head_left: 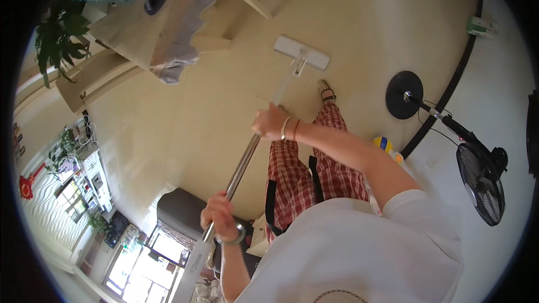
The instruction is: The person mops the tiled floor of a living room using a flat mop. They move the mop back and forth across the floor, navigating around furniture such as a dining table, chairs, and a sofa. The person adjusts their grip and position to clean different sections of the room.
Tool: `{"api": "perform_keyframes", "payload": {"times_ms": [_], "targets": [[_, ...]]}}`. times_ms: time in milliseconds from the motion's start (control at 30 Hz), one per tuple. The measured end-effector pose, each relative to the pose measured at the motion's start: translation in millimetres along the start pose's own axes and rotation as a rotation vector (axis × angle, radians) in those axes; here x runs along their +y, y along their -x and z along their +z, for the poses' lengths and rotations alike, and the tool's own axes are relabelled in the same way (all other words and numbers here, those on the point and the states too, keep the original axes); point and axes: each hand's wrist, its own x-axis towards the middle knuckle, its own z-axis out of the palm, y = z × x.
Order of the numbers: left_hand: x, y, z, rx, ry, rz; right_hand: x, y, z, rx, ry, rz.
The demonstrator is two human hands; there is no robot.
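Observation:
I hold a flat mop by its silver pole [243, 164], which slants from the lower left up to the floor ahead of me. My right hand [269, 122], with a bracelet and a red cord at the wrist, is closed round the pole farther down toward the head. Nearer the pole's top end, my left hand [220, 216] grips it too, a little blurred; a bangle circles that wrist. The white rectangular mop head [302, 52] lies on the pale floor, just beyond my sandalled foot [326, 92].
On the right, a black standing fan [480, 182] rises from a round base [404, 95] beside the dark skirting. A ball [383, 144] lies near my leg. At the upper left stands a cloth-covered table [157, 28] with chairs. A dark grey seat [182, 211] sits at my left.

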Motion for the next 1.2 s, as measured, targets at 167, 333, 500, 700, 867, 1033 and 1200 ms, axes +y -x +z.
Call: {"api": "perform_keyframes", "payload": {"times_ms": [167, 333, 500, 700, 867, 1033, 1200], "targets": [[-63, -27, 167, 0.151, 0.161, -0.074, 150, 64, -69, 0.039, 0.223, 0.231], [-132, -52, 300, -0.073, 0.246, -0.042, 287, 146, -130, 0.25, 0.18, 0.491], [-132, -55, 365, -0.22, 0.194, -0.116, 329, 211, -139, 0.322, 0.131, 0.644], [-101, -17, 326, -0.364, 0.188, -0.24, 277, 257, -53, 0.601, -0.076, 0.629], [-70, 3, 219, -0.444, 0.061, -0.236, 180, 212, 3, 0.581, 0.009, 0.646], [1, 7, 75, -0.272, -0.139, -0.26, 35, 106, 33, 0.47, -0.124, 0.452], [67, 24, -14, -0.17, -0.354, -0.228, -75, 17, 61, 0.359, -0.244, 0.245]]}}
